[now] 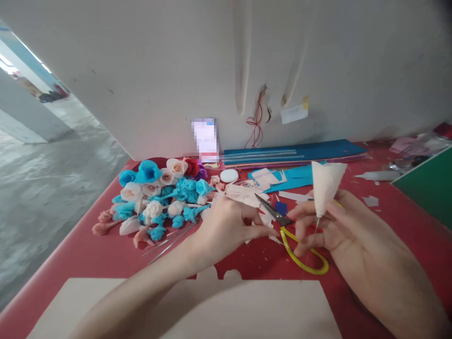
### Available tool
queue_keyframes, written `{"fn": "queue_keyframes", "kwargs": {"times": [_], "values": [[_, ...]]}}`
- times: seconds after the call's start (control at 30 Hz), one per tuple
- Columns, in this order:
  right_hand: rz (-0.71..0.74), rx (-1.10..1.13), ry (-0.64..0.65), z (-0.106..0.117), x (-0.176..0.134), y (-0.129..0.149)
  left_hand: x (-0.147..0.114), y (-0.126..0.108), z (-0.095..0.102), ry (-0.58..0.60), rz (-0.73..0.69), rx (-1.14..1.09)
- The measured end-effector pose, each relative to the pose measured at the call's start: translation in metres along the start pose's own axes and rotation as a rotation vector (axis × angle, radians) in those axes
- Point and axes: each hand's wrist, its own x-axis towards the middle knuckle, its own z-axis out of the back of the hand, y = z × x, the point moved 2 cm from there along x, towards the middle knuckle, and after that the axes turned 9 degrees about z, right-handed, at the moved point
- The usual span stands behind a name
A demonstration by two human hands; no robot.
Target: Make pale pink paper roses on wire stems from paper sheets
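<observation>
My right hand [330, 226] holds a white paper cone [326, 186] on a thin wire stem, pinched between thumb and fingers, with yellow-handled scissors [293, 238] also hooked in that hand. The scissors' dark blades point up-left toward my left hand [229, 226]. My left hand hovers just left of the blades, its fingers curled and pinched near small pale paper scraps; whether it holds a scrap is unclear.
A heap of blue, pink and white paper roses [158, 197] lies on the red table [88, 254] at left, with loose wires beside it. Blue foam sheets [293, 153] rest against the wall. A beige board [219, 310] sits at the near edge; a green board [429, 186] at right.
</observation>
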Motion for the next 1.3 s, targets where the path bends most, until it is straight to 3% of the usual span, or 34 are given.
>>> {"fn": "queue_keyframes", "kwargs": {"times": [0.2,0.33,0.5,0.63,0.87,1.07,1.3], "values": [[0.021,0.001,0.038,0.001,0.000,0.002,0.006,0.009,-0.001,0.115,-0.057,0.031],[-0.043,0.011,0.092,0.003,-0.001,-0.002,0.007,0.005,-0.002,0.198,-0.150,0.014],[-0.080,-0.073,0.187,0.002,0.001,-0.010,0.011,0.009,0.000,0.122,-0.060,-0.059],[-0.090,-0.061,0.246,0.000,-0.001,-0.013,0.010,0.007,0.004,-0.002,-0.184,-0.139],[-0.189,0.006,0.332,-0.003,-0.010,-0.009,0.007,0.005,0.006,0.008,0.062,-0.435],[-0.230,0.074,0.362,-0.010,-0.009,-0.012,0.004,-0.004,0.003,0.307,0.050,-0.726],[-0.290,0.149,0.384,-0.014,-0.010,-0.015,-0.003,-0.005,0.002,0.276,0.200,-0.887]]}}
